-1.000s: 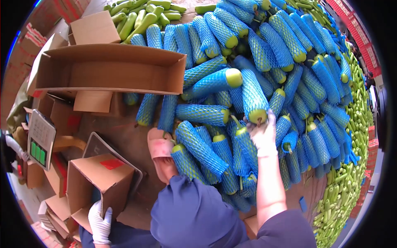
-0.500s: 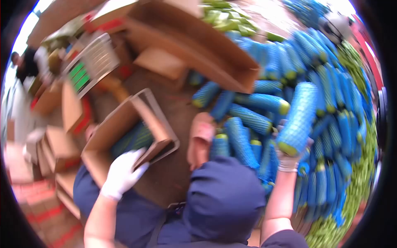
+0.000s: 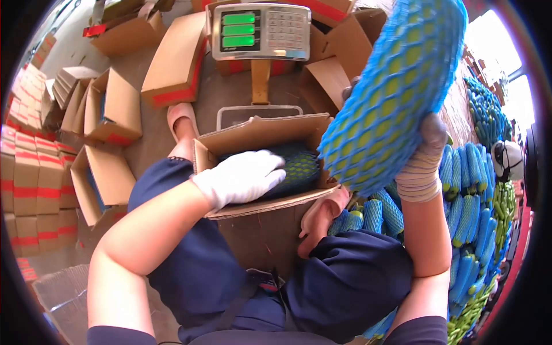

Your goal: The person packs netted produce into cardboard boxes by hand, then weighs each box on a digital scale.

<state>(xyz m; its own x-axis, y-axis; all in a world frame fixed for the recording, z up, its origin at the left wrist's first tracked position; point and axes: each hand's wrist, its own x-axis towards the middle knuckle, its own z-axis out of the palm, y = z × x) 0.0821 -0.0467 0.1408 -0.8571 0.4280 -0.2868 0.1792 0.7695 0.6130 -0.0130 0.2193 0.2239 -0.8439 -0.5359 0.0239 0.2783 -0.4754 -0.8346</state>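
Observation:
My right hand [image 3: 424, 164], in a pale glove, grips a long green gourd in a blue foam net [image 3: 397, 95]. The gourd is held up at a slant, its lower end close to the right side of an open cardboard box [image 3: 267, 126]. My left hand [image 3: 247, 175], gloved in white, reaches over that box with its fingers stretched out flat. Beside those fingers, another netted gourd [image 3: 302, 171] lies inside the box. A scale with a green-lit display [image 3: 261, 31] stands behind the box, its frame at the box's far edge.
Many blue-netted gourds [image 3: 460, 221] are piled on the right, with bare green vegetables [image 3: 468, 322] along their outer edge. Open cartons [image 3: 115, 106] stand on the left, near stacked red-striped boxes [image 3: 37, 184]. A closed carton [image 3: 175, 57] lies left of the scale.
The view has turned from the gourd pile toward the box and scale. My right hand has brought the netted gourd near the box; my left has moved from the box's edge to over its opening.

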